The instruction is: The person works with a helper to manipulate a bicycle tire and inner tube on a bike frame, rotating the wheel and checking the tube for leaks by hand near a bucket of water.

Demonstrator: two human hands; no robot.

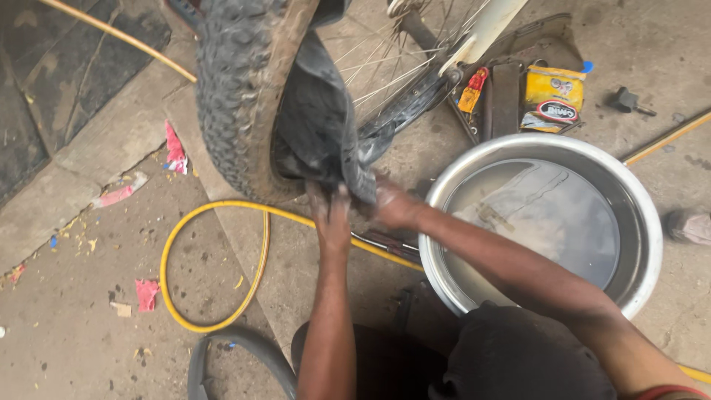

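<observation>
A knobby, muddy bicycle tyre (pixel 229 96) stands on its wheel in front of me. A black inner tube (pixel 318 118) hangs limp out of the tyre's side, over the rim. My left hand (pixel 331 215) grips the tube's lower fold just under the tyre. My right hand (pixel 392 206) holds the same fold from the right side, its forearm crossing the rim of a metal basin (pixel 444 185). The wheel's spokes (pixel 378 67) and a white frame piece (pixel 485 30) show behind the tube.
The wide metal basin holds water (pixel 548 222) at my right. A yellow hose (pixel 215 267) loops on the concrete floor. A yellow packet (pixel 552 100) lies on a dark tool pouch behind the basin. Another dark tube (pixel 237 348) curves near my knees. Red scraps (pixel 176 152) litter the floor.
</observation>
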